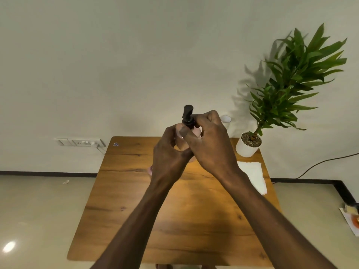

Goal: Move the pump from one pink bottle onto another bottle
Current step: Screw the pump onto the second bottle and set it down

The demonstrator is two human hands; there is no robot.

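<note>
A pink bottle (196,132) is held up above the far part of the wooden table (174,220), mostly hidden by both hands. My left hand (169,152) wraps around its body. A black pump (188,115) sits on its neck, and the fingers of my right hand (210,140) pinch the pump's collar. A small pink patch of another bottle (150,170) shows just left of my left wrist; the rest of it is hidden.
A potted plant in a white pot (247,145) stands at the table's far right corner. A white cloth (254,176) lies near the right edge. A white round object (225,119) peeks out behind my right hand. A wall socket (79,142) is at left.
</note>
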